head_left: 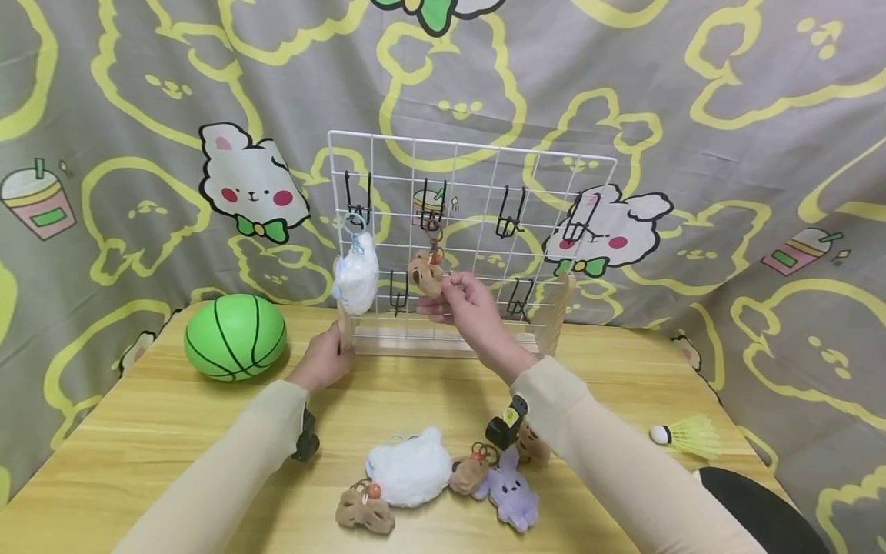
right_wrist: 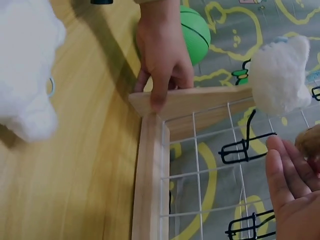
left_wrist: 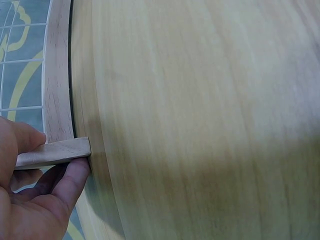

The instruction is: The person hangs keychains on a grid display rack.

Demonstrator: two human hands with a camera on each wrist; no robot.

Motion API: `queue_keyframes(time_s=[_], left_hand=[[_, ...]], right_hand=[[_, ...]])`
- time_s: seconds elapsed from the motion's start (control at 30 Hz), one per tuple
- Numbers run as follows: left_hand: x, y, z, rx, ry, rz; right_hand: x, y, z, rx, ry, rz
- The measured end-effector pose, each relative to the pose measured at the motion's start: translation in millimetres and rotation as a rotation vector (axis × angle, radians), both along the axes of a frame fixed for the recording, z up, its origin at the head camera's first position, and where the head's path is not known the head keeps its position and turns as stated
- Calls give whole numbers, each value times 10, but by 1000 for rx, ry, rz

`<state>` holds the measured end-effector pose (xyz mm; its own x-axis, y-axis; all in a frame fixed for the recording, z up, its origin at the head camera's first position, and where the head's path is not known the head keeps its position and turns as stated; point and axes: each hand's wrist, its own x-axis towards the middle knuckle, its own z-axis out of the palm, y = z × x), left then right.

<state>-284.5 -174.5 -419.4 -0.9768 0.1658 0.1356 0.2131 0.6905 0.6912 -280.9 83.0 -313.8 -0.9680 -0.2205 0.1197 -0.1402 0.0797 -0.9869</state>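
Note:
My left hand (head_left: 324, 358) grips the wooden side foot (left_wrist: 55, 152) of a white wire grid rack (head_left: 471, 143), low at its left end. My right hand (head_left: 479, 317) is raised in front of the grid, thumb and fingertips at the lower right side of a brown plush keychain (head_left: 424, 272). That keychain hangs by its ring from an upper black hook (head_left: 431, 206). A fluffy white plush keychain (head_left: 358, 277) hangs from the hook to its left. In the right wrist view, the fingers (right_wrist: 280, 175) overlap the brown plush at the frame's edge.
Nearer on the table lie another white plush (head_left: 408, 469), a purple bunny plush (head_left: 514, 494) and several brown plushes (head_left: 365, 511). A green ball (head_left: 235, 337) sits left of the rack. A yellow shuttlecock (head_left: 687, 437) and a black rounded object (head_left: 754, 512) are at the right.

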Motion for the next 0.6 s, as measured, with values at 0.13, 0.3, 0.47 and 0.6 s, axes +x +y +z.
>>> queue_keyframes(time_s=[0.13,0.3,0.47,0.6], left_hand=[[3,-9,12,-2,0,0],[-5,-20,60,-9,20,-1],[-16,-34,21,-21,43,-9],[1,-28,-2,-27,45,-12]], right_hand=[[69,-32,-30,39,-8,54],[195,-108,-98,130,-9,208],[345,-207,-242,354,113,461],[476,-292,-370,563,266,663]])
